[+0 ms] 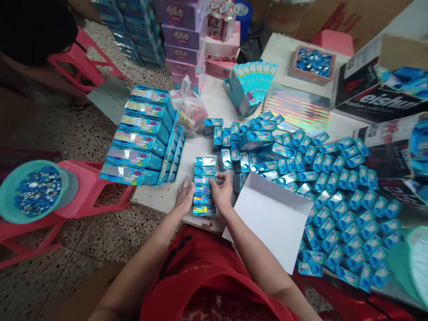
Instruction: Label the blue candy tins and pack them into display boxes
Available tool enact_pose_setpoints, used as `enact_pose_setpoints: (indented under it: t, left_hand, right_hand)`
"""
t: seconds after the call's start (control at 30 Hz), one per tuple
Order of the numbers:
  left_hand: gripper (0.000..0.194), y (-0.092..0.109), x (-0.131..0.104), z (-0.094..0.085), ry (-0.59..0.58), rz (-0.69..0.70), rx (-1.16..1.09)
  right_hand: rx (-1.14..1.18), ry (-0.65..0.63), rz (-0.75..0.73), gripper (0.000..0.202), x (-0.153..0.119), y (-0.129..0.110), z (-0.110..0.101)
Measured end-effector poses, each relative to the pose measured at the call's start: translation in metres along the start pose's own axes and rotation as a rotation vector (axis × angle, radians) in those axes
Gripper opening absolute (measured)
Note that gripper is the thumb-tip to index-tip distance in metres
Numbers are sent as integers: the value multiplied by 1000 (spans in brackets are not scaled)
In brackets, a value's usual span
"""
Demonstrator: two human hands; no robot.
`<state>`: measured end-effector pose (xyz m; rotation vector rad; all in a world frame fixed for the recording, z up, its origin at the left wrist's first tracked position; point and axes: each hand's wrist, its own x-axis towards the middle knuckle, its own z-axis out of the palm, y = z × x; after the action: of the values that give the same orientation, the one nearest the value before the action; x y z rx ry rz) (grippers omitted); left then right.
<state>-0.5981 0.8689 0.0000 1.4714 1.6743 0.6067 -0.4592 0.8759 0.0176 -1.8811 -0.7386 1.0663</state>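
Note:
A short column of small blue boxes (205, 170), several with shiny rainbow-silver faces, lies near the table's front edge. My left hand (185, 195) rests along the column's left side, its fingers stretched out and a little blurred. On the other side my right hand (222, 192) has its fingers curled and its thumb against a box in the middle of the column. Many more of these small boxes (334, 180) spread over the table to the right, some stacked upright just beyond my right hand. A white sheet or open carton flap (267, 218) lies by my right forearm.
Large blue display boxes (133, 154) are stacked at left. Behind are a plastic bag (189, 109), fanned blue cards (254, 82), a holographic sheet (297, 107) and a tray of blue pieces (312, 64). A teal bucket (63, 191) stands on a red stool (90, 185). Cartons (364, 91) line the right.

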Motion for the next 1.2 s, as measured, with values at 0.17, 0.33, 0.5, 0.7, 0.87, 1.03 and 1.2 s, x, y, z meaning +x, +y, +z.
enact_pose_setpoints:
  t: [0.17,0.33,0.5,0.7,0.87,1.03,1.2]
  left_hand:
    - [37,51,-6,-8,186,339,67]
    - [24,148,6,30,42,711,-56]
    - [22,204,13,109,-319,800,377]
    - [23,193,0,177,-480,822,656]
    - [14,184,10,190,-434,674,573]
    - [14,189,13,191,-421,635,499]
    - [15,191,11,191,-424,606,487]
  right_hand:
    - [-81,152,-443,16,-21,-35,-85]
    - [-446,694,-536,28,19,-40,-230]
    - [-901,171,-361,53,54,40,-284]
    - [-796,231,-502,51,36,86,-270]
    - [-753,377,-500,57,34,75,-276]
    - [-890,420,-588,39,32,76,-280]
    - [-932,423,-617,37,29,85,-277]
